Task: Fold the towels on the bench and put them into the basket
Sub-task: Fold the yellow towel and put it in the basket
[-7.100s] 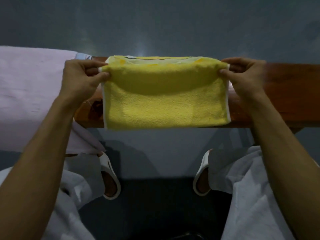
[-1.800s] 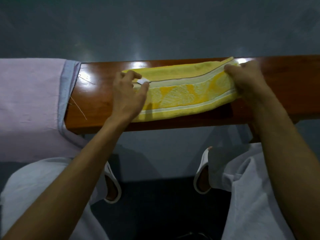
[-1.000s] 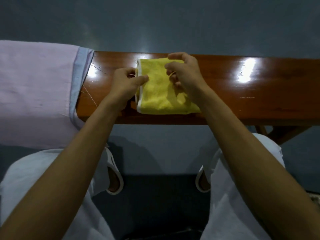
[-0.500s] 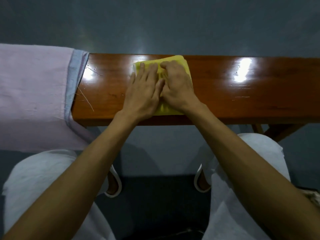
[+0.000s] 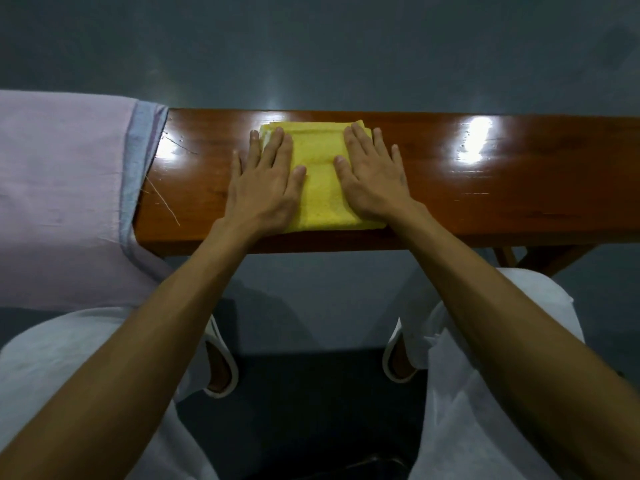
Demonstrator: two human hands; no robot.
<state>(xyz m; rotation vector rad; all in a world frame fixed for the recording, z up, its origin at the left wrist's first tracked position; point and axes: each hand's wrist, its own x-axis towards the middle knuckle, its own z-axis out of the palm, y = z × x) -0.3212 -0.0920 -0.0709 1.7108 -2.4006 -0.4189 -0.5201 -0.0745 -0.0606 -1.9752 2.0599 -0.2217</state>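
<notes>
As the left grip (image 5: 263,192) and right grip (image 5: 374,181) press flat-fingered, the folded yellow terry towel (image 5: 320,199) looks soft, light. I'd pinch both sides

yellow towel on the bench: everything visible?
The yellow towel is terry-looking cloth, folded into a rectangular stack lying flat on the wooden bench, its near edge close to the bench's front edge. Stacked layers with pale trim show at the far left corner. The left hand and right hand press flat on its two sides, fingers straight, outer fingers reaching onto the bench.
</notes>
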